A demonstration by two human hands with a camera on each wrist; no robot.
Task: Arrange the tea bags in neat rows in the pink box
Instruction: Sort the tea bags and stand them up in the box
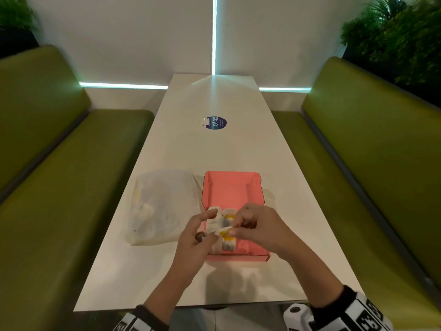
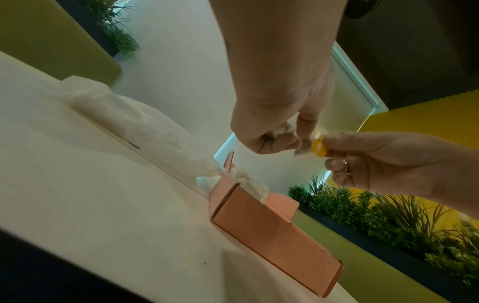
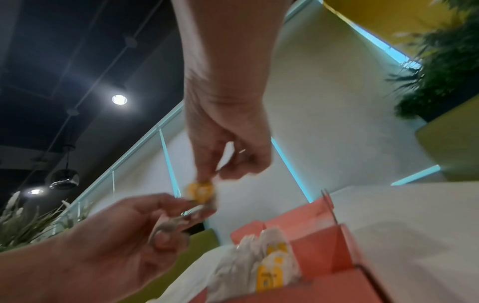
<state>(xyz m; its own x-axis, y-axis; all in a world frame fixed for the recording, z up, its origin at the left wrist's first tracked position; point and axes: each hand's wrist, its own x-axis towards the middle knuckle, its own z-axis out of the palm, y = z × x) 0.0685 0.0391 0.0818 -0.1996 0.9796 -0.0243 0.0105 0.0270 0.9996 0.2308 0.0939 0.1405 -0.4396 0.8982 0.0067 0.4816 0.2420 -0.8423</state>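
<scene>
The pink box (image 1: 231, 174) lies open on the white table (image 1: 210, 149), with several white tea bags (image 1: 213, 222) bearing yellow tags along its near left side. Both hands hover over that near part and share one tea bag (image 1: 223, 231). My left hand (image 1: 210, 231) grips its white pouch (image 2: 282, 129) in curled fingers. My right hand (image 1: 235, 225) pinches its yellow tag (image 2: 319, 147) between thumb and forefinger. In the right wrist view the tag (image 3: 199, 191) hangs above the box (image 3: 324, 246), and the stored tea bags (image 3: 259, 256) show below it.
A crumpled translucent plastic bag (image 1: 162, 206) lies just left of the box, touching its edge. A round blue sticker (image 1: 216, 123) sits farther up the table. Green benches (image 1: 47, 187) flank both long sides, with plants behind them.
</scene>
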